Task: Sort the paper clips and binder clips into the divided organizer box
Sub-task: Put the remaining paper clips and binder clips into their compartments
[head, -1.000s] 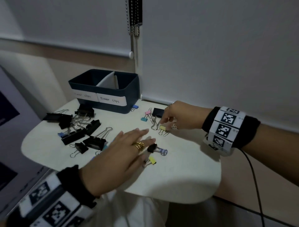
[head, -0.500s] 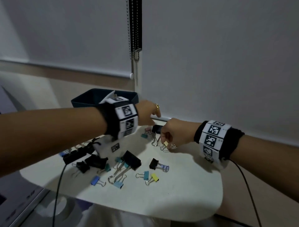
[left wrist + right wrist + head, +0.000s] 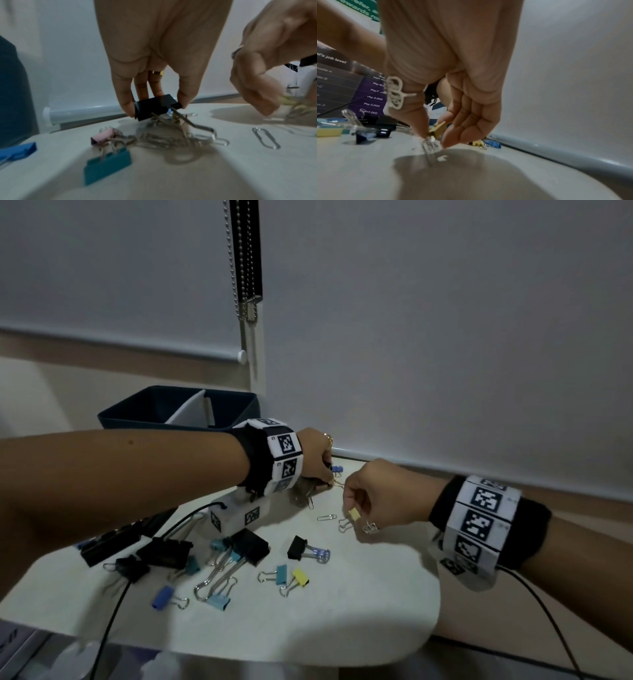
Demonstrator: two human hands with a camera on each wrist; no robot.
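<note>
Left wrist view: black binder clip (image 3: 154, 104) is pinched by left hand (image 3: 154, 47) above a paper clip tangle (image 3: 171, 139) on the table (image 3: 188, 175). Yellow binder clip (image 3: 354, 514) is pinched by right hand (image 3: 380, 494). Organizer box (image 3: 137, 414) stands behind.

Black binder clip (image 3: 155, 104) pinched above, seemingly, tangled paper clips (image 3: 164, 140).

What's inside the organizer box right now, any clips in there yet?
Cannot tell. From the head view the organizer box shows only its dark inner walls and the white divider; its floor is hidden by the near rim and the left forearm.
</note>
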